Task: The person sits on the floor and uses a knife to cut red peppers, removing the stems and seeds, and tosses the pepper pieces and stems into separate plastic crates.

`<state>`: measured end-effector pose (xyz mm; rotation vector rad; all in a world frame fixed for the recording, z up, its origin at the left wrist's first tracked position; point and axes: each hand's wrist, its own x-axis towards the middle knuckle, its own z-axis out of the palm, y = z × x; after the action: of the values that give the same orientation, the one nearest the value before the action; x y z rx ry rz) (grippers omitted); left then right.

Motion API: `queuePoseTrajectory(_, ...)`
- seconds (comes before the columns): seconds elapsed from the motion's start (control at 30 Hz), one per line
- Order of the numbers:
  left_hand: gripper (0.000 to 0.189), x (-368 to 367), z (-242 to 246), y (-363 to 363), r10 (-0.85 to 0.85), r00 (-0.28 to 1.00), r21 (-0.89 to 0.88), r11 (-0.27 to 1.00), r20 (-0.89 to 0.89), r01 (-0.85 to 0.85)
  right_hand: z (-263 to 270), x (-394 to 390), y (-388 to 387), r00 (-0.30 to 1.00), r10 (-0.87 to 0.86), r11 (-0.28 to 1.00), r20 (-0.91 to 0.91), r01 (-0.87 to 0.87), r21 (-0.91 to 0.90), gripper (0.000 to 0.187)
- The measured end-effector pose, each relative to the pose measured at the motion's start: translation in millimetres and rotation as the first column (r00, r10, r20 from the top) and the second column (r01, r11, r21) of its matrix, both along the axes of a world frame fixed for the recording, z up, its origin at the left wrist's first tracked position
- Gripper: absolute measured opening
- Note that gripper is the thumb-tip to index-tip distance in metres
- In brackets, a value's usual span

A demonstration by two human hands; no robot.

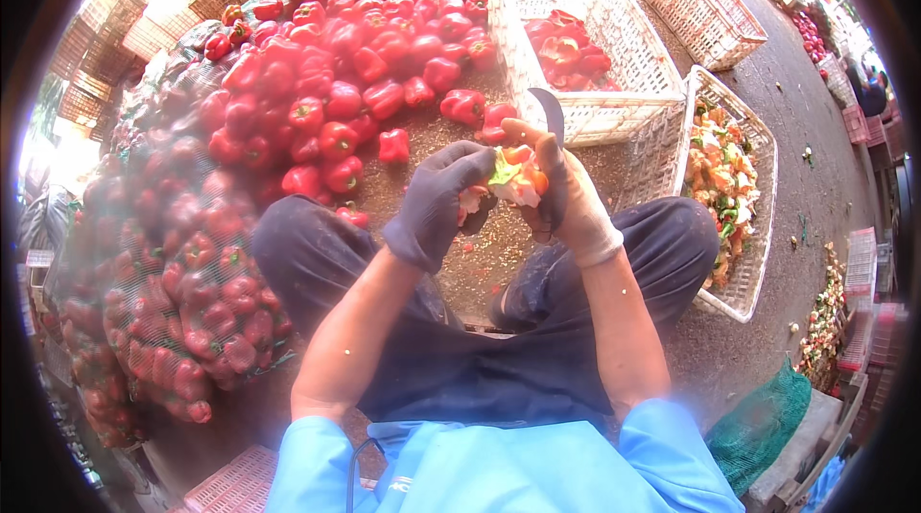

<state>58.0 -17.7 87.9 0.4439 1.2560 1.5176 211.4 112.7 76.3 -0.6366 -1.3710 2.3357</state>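
Note:
Between my gloved hands is a piece of red pepper with its pale core and a green part [516, 175]. My left hand [446, 196], in a dark glove, grips its left side. A curved knife [550, 114] is in my right hand [572, 189], which wears a light glove with a dark palm; its blade points up and away. The right fingers also touch the pepper piece. Beyond my left hand a large heap of whole red bell peppers [345, 103] lies on the ground. A white plastic crate [619, 117] beyond my right hand holds red pepper pieces [568, 53].
A second white crate [766, 225] beside my right knee holds pepper cores and scraps [719, 189]. Mesh sacks of red peppers [194, 297] stand at the left. Another crate [701, 9] is at the upper right. A green mesh sack [763, 419] lies lower right.

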Motion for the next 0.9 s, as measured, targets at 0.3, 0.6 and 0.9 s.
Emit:
queuePoseTrajectory(0.3, 0.026, -1.2, -6.3, -1.6, 0.009, 0.999, 0.047, 0.999, 0.045, -0.011, 4.7, 4.7, -8.6, 0.998, 0.053, 0.998, -0.027, -0.053, -0.03, 0.061)
queuePoseTrajectory(0.6, 0.025, -1.1, -6.3, -4.2, 0.012, 0.991, 0.116, 0.993, 0.136, -0.028, -6.4, 3.8, -6.6, 0.978, 0.039, 0.98, -0.204, -0.078, -0.184, 0.059)
queuePoseTrajectory(0.9, 0.024, -10.3, -19.5, 1.8, 0.157, 0.912, 0.102, 0.972, 0.378, -0.21, -18.0, 10.4, 3.3, 0.985, 0.03, 0.829, -0.17, -0.12, -0.546, 0.054)
